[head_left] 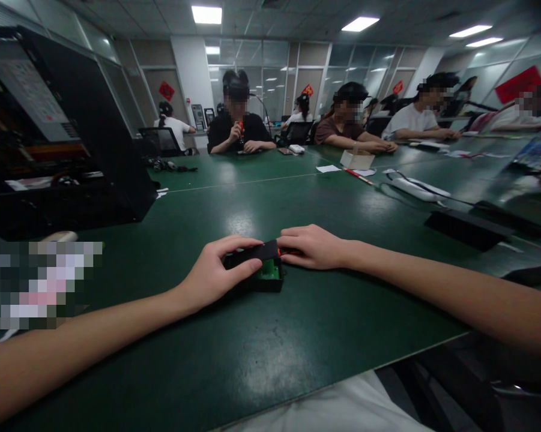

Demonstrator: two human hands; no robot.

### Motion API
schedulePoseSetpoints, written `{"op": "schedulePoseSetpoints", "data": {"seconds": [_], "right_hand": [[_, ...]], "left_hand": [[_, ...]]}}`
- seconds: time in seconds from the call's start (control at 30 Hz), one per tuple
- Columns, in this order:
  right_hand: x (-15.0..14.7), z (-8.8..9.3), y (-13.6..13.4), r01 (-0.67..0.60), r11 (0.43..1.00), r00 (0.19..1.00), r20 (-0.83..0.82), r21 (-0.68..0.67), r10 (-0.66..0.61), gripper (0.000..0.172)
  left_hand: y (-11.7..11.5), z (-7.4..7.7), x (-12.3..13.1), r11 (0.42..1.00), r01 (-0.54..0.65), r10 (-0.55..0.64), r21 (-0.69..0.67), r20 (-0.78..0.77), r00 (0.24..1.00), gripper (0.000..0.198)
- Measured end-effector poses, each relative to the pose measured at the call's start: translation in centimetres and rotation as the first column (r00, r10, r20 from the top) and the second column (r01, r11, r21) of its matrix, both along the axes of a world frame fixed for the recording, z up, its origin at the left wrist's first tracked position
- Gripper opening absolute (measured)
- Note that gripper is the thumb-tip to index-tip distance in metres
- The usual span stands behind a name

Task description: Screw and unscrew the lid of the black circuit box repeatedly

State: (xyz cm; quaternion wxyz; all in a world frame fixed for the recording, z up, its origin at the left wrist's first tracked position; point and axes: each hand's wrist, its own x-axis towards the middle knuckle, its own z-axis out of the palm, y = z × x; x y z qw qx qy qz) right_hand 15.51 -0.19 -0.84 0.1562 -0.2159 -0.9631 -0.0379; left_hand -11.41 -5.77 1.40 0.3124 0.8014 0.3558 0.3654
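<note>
A small black box [277, 287] lies on the green table in front of me, with a green circuit board [269, 270] showing inside it. My left hand [216, 267] grips a flat black cover [265, 251] between thumb and fingers. The cover is tilted over the box and hides part of the board. At the box's right end, my right hand [313, 247] has its fingers bent together around a red wire [288, 252]. Those fingers hide most of the wire.
An open black computer case [85, 120] stands at the left. To the right are a white power strip [418, 187], a black block-like object [468, 228] and cables. Farther back sits a small cardboard box [358, 159]. Several people sit around the green table [198, 210].
</note>
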Motion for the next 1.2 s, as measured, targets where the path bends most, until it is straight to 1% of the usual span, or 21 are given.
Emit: {"op": "schedulePoseSetpoints", "data": {"seconds": [0.1, 0.27, 0.33, 0.43, 0.57, 0.77, 0.9, 1.07, 1.2], "right_hand": [[0.3, 0.1, 0.1, 0.021, 1.000, 1.000, 0.013, -0.010, -0.021, 0.039], [0.3, 0.1, 0.1, 0.040, 0.999, 0.999, 0.037, -0.022, -0.039, 0.039], [0.3, 0.1, 0.1, 0.044, 0.999, 0.998, 0.037, -0.028, -0.043, 0.039], [0.2, 0.1, 0.1, 0.045, 0.999, 0.998, 0.040, -0.030, -0.044, 0.039], [0.2, 0.1, 0.2, 0.049, 0.998, 0.998, 0.049, -0.033, -0.047, 0.039], [0.1, 0.2, 0.1, 0.049, 0.996, 0.998, 0.030, -0.068, -0.047, 0.039], [-0.1, 0.3, -0.1, 0.038, 0.995, 0.999, 0.011, -0.090, -0.037, 0.039], [-0.1, 0.7, -0.4, 0.054, 0.998, 0.998, 0.029, -0.037, -0.053, 0.041], [0.2, 1.6, -0.6, 0.044, 0.999, 0.999, -0.017, -0.016, -0.044, 0.045]], "left_hand": [[0.6, -0.5, -0.2, 0.988, -0.031, 0.053, -0.152, 0.144, 0.988, 0.040], [1.4, -1.1, 0.0, 0.964, -0.014, 0.116, -0.264, 0.376, 0.919, 0.049], [1.6, -1.0, 0.2, 0.936, 0.023, 0.149, -0.352, 0.453, 0.879, 0.054], [1.9, -0.8, 0.4, 0.874, 0.073, 0.225, -0.481, 0.532, 0.816, 0.059], [2.2, -0.6, 0.3, 0.816, 0.101, 0.298, -0.570, 0.563, 0.771, 0.060], [2.4, -0.5, 0.1, 0.775, 0.111, 0.341, -0.622, 0.559, 0.756, 0.059], [2.3, -0.4, 0.1, 0.760, 0.100, 0.380, -0.642, 0.563, 0.734, 0.056], [2.5, -0.5, 0.1, 0.736, 0.116, 0.407, -0.667, 0.573, 0.711, 0.053], [2.7, -0.5, 0.2, 0.732, 0.124, 0.422, -0.670, 0.588, 0.690, 0.050]]}}
